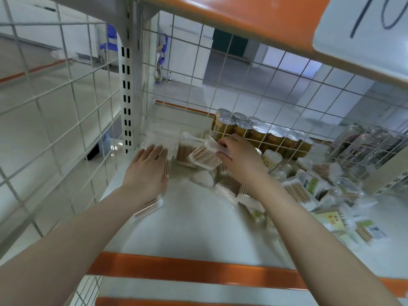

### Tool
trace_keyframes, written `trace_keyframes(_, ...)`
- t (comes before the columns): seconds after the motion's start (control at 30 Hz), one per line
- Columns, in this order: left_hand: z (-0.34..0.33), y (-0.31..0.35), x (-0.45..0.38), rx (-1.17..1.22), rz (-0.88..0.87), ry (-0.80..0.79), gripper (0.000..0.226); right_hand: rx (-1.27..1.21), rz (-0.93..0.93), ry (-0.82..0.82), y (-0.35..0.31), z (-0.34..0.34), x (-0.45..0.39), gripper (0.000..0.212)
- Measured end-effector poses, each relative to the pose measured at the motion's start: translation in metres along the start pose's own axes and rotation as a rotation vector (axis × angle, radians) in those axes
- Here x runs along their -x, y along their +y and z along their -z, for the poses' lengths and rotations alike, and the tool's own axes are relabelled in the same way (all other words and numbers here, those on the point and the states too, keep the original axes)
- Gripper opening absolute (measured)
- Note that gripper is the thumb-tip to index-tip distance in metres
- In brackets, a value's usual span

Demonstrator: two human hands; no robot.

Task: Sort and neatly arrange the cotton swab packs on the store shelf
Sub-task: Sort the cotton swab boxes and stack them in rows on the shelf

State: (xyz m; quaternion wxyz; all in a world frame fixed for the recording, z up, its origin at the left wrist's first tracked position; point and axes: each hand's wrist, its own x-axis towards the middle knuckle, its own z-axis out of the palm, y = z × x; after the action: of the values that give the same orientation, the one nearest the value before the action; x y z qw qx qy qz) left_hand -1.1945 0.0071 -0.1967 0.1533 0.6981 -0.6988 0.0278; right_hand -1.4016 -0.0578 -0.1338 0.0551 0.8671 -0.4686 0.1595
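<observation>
Cotton swab packs lie on a white shelf (187, 228). My left hand (148, 168) rests flat, fingers straight, on a stack of clear packs (161, 135) in the back left corner. Another swab pack (146, 207) lies under my left wrist. My right hand (239, 155) pinches a pack of wooden-stick swabs (204, 154) and holds it tilted above upright packs (185, 151) beside the stack. A loose heap of mixed packs (309, 191), some with green labels, spreads over the right side of the shelf.
White wire mesh (55, 120) walls the shelf at the left and back. Gold cans (260, 133) stand behind the back mesh, glass jars (364, 142) at far right. An orange-edged shelf (254, 16) hangs overhead; an orange strip (198, 270) marks the front edge.
</observation>
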Motion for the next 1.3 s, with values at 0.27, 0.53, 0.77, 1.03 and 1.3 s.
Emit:
trace_keyframes(0.27, 0.000, -0.008, -0.008, 0.007, 0.003, -0.069, 0.063, -0.063, -0.033, -0.002, -0.013, -0.024, -0.033, 0.025)
trace_keyframes(0.53, -0.007, -0.005, -0.010, 0.029, 0.034, -0.091, 0.064, 0.010, -0.033, -0.067, -0.020, -0.049, -0.047, 0.023)
trace_keyframes(0.77, -0.005, -0.005, -0.012, 0.062, 0.031, -0.087, 0.062, 0.049, 0.002, -0.085, -0.022, -0.060, -0.056, 0.027)
trace_keyframes(1.03, -0.006, -0.004, -0.013, 0.093, 0.038, -0.084, 0.061, 0.037, 0.005, -0.104, -0.024, -0.070, -0.053, 0.034)
trace_keyframes(1.3, -0.008, -0.003, -0.013, 0.102, 0.037, -0.073, 0.062, 0.086, 0.035, -0.082, -0.022, -0.072, -0.045, 0.036)
